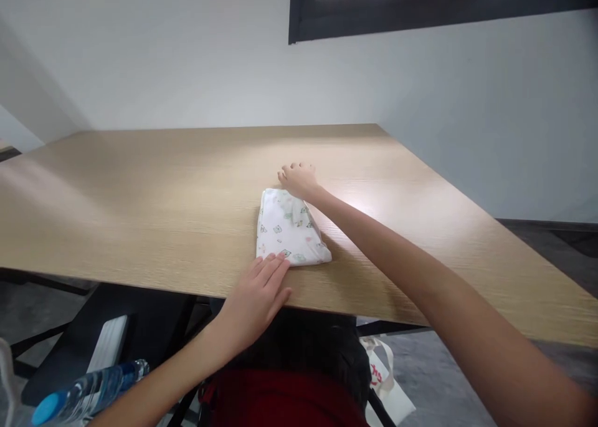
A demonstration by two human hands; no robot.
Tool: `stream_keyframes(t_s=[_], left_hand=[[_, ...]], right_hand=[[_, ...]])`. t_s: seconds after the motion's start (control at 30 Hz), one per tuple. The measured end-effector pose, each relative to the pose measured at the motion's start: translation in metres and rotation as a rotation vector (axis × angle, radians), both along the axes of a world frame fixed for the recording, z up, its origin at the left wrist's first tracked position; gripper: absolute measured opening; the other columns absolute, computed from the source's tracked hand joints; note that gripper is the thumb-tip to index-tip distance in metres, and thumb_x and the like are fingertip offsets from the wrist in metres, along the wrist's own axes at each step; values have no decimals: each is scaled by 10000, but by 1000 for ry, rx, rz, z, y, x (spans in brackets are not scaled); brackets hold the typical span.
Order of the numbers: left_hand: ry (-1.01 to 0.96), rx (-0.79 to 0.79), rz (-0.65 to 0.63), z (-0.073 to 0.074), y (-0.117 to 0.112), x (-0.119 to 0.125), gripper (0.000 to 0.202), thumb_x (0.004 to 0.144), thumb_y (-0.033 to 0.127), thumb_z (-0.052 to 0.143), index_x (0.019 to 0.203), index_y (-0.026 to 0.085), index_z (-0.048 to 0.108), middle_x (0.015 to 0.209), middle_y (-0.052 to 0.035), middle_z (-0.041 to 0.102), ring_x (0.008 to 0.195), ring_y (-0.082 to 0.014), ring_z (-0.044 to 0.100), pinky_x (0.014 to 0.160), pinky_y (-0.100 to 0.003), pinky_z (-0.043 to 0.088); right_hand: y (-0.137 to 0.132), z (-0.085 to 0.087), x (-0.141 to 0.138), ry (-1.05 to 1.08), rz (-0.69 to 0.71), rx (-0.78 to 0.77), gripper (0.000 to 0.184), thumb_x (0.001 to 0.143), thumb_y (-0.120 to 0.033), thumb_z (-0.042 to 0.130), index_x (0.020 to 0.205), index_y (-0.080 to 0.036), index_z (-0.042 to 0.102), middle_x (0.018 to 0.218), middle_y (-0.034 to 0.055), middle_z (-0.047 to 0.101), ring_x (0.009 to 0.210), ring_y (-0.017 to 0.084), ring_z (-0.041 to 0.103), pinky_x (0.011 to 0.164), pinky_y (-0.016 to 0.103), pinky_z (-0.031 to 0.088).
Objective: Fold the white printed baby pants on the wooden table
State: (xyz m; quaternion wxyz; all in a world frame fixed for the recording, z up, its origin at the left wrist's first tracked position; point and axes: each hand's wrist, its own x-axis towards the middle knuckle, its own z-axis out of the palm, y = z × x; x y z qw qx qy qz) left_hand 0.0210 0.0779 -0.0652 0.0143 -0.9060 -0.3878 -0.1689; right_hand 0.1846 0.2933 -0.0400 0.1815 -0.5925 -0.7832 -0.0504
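A white cloth (pixel 284 227) with small green and pink prints lies folded on the wooden table. Its layers form a compact, slightly uneven bundle near the table's front edge. My left hand (pixel 259 296) rests with fingers extended, the fingertips touching the cloth's near left edge. Just past the far right corner of the cloth is my right hand (pixel 299 179), its fingers spread and pointing away from me over the tabletop. Neither hand grips anything. My right wrist partly covers the cloth's far right corner.
The wooden table (pixel 154 196) meets a pale wall at the back, below a dark-framed window (pixel 397 9). Under the front edge, a black chair (pixel 149 321) bears a water bottle (pixel 93 389) and a white object (pixel 108 343). A white bag (pixel 390 396) is on the floor at right.
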Motion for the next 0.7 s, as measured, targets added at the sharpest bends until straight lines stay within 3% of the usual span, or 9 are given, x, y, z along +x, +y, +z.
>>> stream_keyframes(t_s=[0.07, 0.13, 0.27, 0.33, 0.47, 0.57, 0.7], left_hand=[[-18, 7, -16, 4, -2, -11, 325, 911, 233, 385, 1214, 129, 436, 1225, -89, 524, 1128, -193, 475, 977, -369, 390], [-34, 35, -26, 9, 5, -19, 283, 901, 226, 411, 1159, 128, 472, 1166, -86, 552, 1073, -189, 501, 944, -351, 412], [21, 146, -66, 13, 26, -21, 168, 889, 175, 409, 938, 121, 560, 957, -80, 597, 915, -197, 541, 822, -345, 453], [69, 199, -93, 12, 35, -17, 188, 873, 123, 386, 817, 123, 566, 852, -73, 593, 857, -204, 547, 778, -356, 454], [56, 229, -132, 10, 43, -9, 193, 836, 93, 373, 744, 127, 539, 781, -71, 580, 815, -205, 548, 763, -360, 448], [-5, 210, -131, 15, 38, -10, 151, 832, 115, 370, 786, 135, 513, 780, -53, 568, 745, -160, 537, 710, -295, 454], [-254, -72, -62, 36, 30, -17, 98, 842, 192, 385, 803, 162, 469, 761, -2, 522, 663, -105, 501, 600, -204, 426]], right_hand=[[-10, 9, 4, -58, 7, 138, 284, 914, -215, 321, 950, -125, 588, 985, 154, 553, 934, 299, 444, 824, 454, 268], [-35, 18, 7, -75, 106, 253, 273, 905, -195, 316, 932, -148, 584, 965, 118, 566, 898, 262, 454, 831, 416, 264], [-110, 24, 17, -179, 545, 156, 193, 866, -219, 399, 810, -171, 577, 835, 68, 578, 801, 211, 463, 789, 353, 300], [-143, 19, 25, -253, 642, 97, 148, 829, -266, 480, 788, -162, 577, 821, 74, 572, 804, 221, 468, 770, 359, 320], [-176, 7, 42, -276, 591, 69, 128, 754, -198, 546, 861, -138, 582, 882, 106, 564, 885, 263, 481, 769, 384, 363], [-188, 7, 53, -233, 600, 73, 197, 740, -82, 489, 915, -124, 567, 901, 119, 559, 906, 264, 489, 756, 369, 399], [-196, 26, 57, 17, 641, 16, 263, 768, -57, 394, 976, -132, 536, 809, 75, 563, 720, 188, 520, 603, 278, 416]])
